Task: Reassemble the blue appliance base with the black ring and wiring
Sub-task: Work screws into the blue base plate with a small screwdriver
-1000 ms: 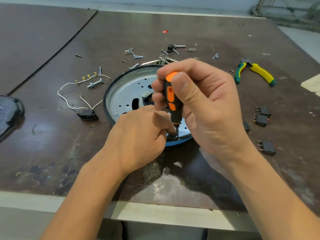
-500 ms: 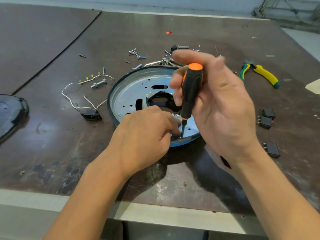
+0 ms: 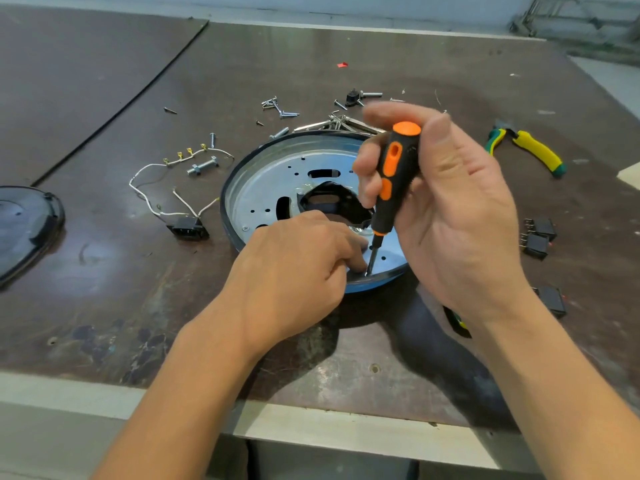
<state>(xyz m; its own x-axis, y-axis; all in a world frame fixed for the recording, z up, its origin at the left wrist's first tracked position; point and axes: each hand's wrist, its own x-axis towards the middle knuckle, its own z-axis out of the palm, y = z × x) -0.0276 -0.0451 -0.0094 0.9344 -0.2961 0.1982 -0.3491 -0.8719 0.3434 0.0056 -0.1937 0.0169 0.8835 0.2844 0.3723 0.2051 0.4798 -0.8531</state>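
Since a second ago his right hand (image 3: pixel 446 209) has regripped the screwdriver (image 3: pixel 389 188), fingers loosened; left hand (image 3: pixel 294 268) pinches something hidden at the blue base (image 3: pixel 270 188) rim mid-table. Screw-fastening underway; next, careful turning.

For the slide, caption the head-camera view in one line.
Right hand sets an orange-and-black screwdriver into the round blue appliance base while the left hand steadies it.

— Any lettering to read on the black-and-orange plastic screwdriver (image 3: pixel 393 181) at the frame's centre right?

— None. Nor on the round blue metal base (image 3: pixel 277 181) at the centre, or anything on the brown worktop (image 3: pixel 346 46).
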